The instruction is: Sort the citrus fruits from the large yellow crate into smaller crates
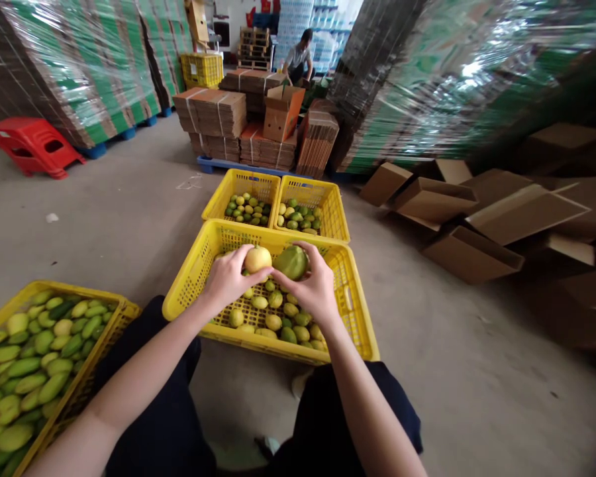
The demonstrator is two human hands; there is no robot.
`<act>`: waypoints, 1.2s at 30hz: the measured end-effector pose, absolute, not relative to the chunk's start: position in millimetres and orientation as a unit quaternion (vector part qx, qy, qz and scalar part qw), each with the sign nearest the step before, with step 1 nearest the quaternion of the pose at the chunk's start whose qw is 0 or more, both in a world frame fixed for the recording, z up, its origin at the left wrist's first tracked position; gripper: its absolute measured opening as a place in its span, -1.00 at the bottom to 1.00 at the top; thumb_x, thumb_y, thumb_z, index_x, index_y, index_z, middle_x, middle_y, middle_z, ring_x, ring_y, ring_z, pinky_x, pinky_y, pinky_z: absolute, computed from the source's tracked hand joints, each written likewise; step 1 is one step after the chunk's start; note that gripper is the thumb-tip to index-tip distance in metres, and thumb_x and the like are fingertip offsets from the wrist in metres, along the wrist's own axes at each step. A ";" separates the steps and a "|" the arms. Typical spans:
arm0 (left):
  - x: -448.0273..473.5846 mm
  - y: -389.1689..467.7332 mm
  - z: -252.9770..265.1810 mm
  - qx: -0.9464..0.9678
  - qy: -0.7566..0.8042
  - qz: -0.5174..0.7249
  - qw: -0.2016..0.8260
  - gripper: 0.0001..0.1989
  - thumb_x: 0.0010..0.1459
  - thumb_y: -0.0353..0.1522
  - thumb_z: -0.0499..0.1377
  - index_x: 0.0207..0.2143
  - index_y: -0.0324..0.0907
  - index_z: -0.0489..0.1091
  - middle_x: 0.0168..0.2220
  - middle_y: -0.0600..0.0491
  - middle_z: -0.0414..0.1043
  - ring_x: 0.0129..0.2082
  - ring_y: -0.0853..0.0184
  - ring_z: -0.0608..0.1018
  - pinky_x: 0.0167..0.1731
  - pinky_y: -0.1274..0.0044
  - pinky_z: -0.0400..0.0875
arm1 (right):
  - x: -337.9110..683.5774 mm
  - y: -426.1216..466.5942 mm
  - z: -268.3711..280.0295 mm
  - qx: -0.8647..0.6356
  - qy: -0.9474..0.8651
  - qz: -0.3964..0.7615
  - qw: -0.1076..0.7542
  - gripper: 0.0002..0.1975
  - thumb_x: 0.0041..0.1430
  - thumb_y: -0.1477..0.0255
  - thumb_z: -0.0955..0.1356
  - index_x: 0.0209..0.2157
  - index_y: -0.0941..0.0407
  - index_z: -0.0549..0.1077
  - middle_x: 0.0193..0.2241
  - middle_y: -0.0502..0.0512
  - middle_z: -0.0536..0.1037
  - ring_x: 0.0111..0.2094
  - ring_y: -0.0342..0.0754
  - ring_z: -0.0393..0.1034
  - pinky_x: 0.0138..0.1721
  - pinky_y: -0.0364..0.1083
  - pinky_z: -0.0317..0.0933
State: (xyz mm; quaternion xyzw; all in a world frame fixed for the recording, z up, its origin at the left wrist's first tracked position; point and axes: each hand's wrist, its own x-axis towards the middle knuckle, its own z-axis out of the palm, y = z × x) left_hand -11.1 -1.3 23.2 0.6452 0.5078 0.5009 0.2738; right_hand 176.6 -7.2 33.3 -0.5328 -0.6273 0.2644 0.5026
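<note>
My left hand (234, 273) is closed around a round, pale yellow fruit (257, 260), held between thumb and fingers. Beside it, my right hand (314, 281) grips a larger, lumpy green fruit (291, 263). The thumbs almost meet between the two fruits. Both hands are raised over a yellow perforated plastic crate (185, 291), with several yellow and green fruits (273, 322) on its bottom. The exact kind of fruit cannot be made out.
Two smaller yellow crates (213, 200) with fruit stand beyond. At the left is a crate (122, 310) filled with green fruits (30, 364). A red stool (34, 142), stacked flat cardboard (218, 109), loose boxes (471, 248) and wrapped pallets (477, 93) surround the area. A person (298, 59) works behind.
</note>
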 end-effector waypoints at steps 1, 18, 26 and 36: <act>-11.9 -2.5 21.5 0.681 0.488 0.505 0.209 -0.54 -0.06 -0.10 0.45 -0.15 -0.11 0.49 -0.20 -0.05 0.60 -0.15 0.14 0.63 -0.16 0.42 0.53 | 177.5 -7.6 31.8 -0.514 -0.668 0.195 0.502 -0.39 -0.12 0.34 0.55 0.02 0.05 0.42 -0.05 0.18 0.59 -0.03 0.18 0.49 0.01 0.20 0.42; -16.5 1.4 11.3 0.791 0.375 0.482 -0.035 -0.48 0.18 -0.25 0.33 0.16 -0.04 0.31 0.03 -0.09 0.50 0.03 0.13 0.58 0.05 0.30 0.51 | 176.6 -6.2 21.1 -0.411 -0.761 -0.035 0.501 -0.43 0.10 0.59 0.38 0.13 -0.05 0.28 0.02 0.19 0.48 0.01 0.19 0.40 0.00 0.27 0.38; -18.0 1.0 16.0 0.748 0.405 0.524 0.038 -0.47 0.07 -0.17 0.40 0.07 -0.04 0.42 -0.07 -0.02 0.40 -0.10 0.21 0.58 -0.06 0.32 0.54 | 176.1 -8.7 27.1 -0.455 -0.682 0.130 0.558 -0.48 -0.04 0.41 0.52 -0.01 -0.02 0.39 -0.08 0.12 0.50 -0.05 0.12 0.47 -0.05 0.16 0.42; -13.6 13.4 26.3 0.399 0.400 0.566 0.601 -0.60 0.01 -0.17 0.38 -0.17 -0.19 0.42 -0.21 -0.03 0.56 -0.15 0.24 0.61 -0.11 0.44 0.52 | 174.7 -5.3 34.8 -0.423 -0.432 0.561 0.565 -0.52 -0.20 0.31 0.57 -0.18 0.05 0.46 -0.18 0.04 0.65 -0.20 0.07 0.55 -0.20 0.03 0.46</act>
